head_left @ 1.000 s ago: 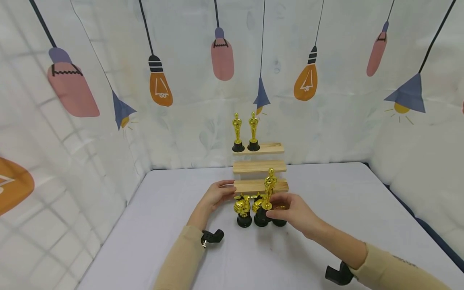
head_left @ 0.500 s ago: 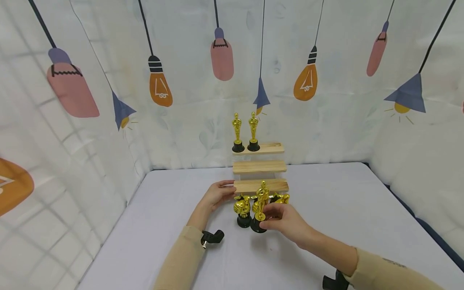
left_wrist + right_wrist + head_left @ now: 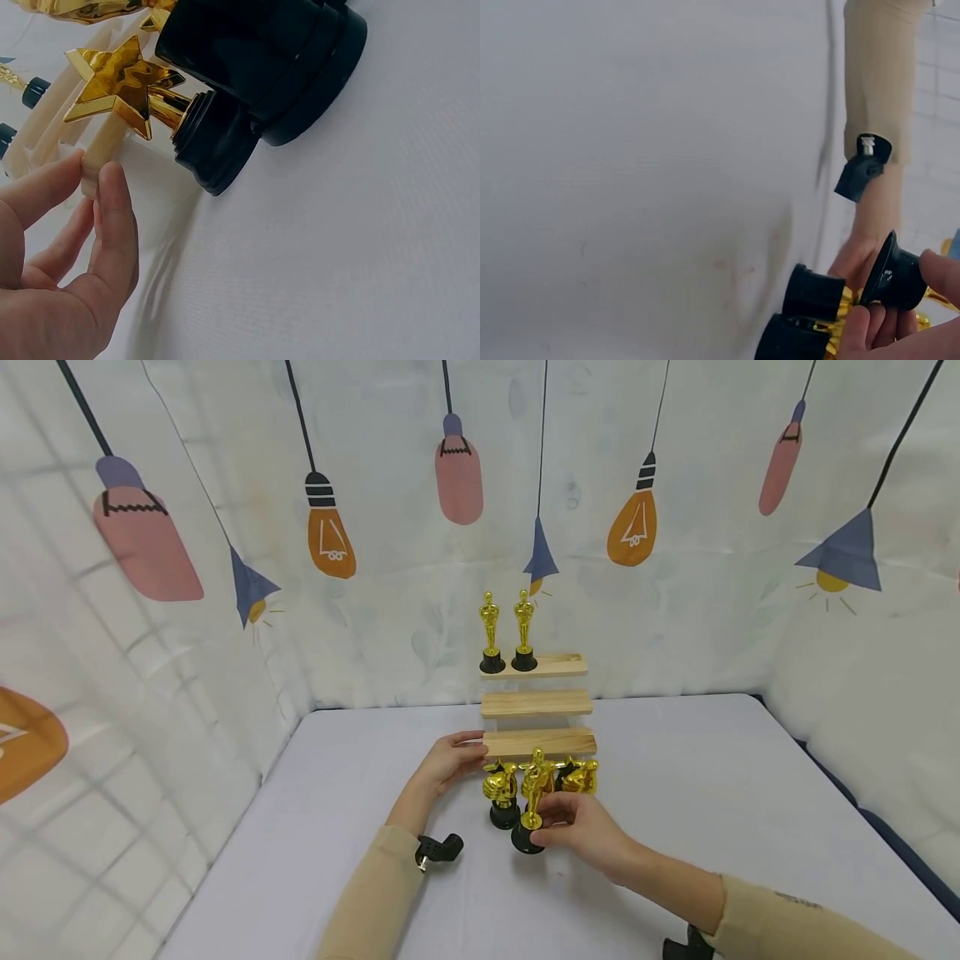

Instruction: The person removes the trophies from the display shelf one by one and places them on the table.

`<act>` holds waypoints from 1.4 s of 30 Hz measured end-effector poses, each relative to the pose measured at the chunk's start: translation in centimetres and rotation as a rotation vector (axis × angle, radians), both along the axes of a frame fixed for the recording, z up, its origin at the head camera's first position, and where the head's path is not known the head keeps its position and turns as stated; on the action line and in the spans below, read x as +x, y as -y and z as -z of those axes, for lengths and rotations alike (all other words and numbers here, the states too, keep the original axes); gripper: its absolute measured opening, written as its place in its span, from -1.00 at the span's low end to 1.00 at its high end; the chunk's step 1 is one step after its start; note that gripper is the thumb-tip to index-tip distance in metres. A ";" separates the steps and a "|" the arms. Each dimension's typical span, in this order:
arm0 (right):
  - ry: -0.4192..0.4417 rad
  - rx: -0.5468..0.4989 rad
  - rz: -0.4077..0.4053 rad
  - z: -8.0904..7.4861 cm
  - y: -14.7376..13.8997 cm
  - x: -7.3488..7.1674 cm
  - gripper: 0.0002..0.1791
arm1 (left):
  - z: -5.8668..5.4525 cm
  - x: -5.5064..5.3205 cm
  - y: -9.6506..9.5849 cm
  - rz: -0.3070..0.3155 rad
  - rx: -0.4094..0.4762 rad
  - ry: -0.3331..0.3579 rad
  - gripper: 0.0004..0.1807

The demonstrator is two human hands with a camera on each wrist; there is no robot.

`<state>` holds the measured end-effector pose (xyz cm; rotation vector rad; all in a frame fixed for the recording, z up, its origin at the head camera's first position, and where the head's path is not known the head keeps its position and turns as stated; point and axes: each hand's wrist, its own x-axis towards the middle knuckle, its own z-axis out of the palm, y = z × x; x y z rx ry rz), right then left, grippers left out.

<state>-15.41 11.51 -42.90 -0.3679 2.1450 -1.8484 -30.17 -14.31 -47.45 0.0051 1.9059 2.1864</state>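
My right hand (image 3: pixel 581 833) holds a gold figure trophy (image 3: pixel 536 783) by its lower part, in front of several gold trophies on the table. In the right wrist view the trophy's black base (image 3: pixel 898 279) tilts between thumb and fingers. My left hand (image 3: pixel 450 762) pinches the left end of the lowest wooden shelf board (image 3: pixel 538 743); the left wrist view shows thumb and fingertips on the board end (image 3: pixel 103 150). Beside that hand is a gold star trophy (image 3: pixel 120 86). A gold fist-shaped trophy (image 3: pixel 500 787) stands left of the held one, which partly hides another behind it.
Two gold figure trophies (image 3: pixel 490 627) stand on the left of the top shelf board (image 3: pixel 558 667). Below it runs the middle board (image 3: pixel 536 703). A white cloth covers the table (image 3: pixel 720 793); a lamp-patterned curtain (image 3: pixel 405 627) hangs behind.
My right hand has brought the figure trophy left and down, nearer to me, baring the gold trophy at the right of the row. The left hand stays on the board.
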 end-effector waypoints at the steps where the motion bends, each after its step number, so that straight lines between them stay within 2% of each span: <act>1: -0.001 0.009 0.002 0.2 0.1 -0.1 -0.55 | 0.0 0.0 0.0 0.000 -0.001 0.000 -0.48; 18: 0.015 0.119 0.020 2.7 1.3 -0.2 -0.55 | 0.2 -0.1 -0.1 0.006 -0.034 -0.011 -0.45; 25: -0.041 0.170 -0.012 3.9 2.1 -0.6 -0.57 | 0.1 0.1 0.1 0.006 -0.024 -0.001 -0.45; 30: -0.061 0.187 -0.031 4.1 2.7 -0.8 -0.60 | 0.1 0.0 0.1 -0.003 -0.018 -0.005 -0.46; 35: -0.063 0.190 -0.011 4.2 3.2 -0.8 -0.60 | 0.3 0.0 0.1 0.014 -0.020 -0.017 -0.45; 42: -0.089 0.212 0.022 4.1 4.2 -0.8 -0.63 | 0.3 0.0 0.1 0.006 -0.023 -0.013 -0.46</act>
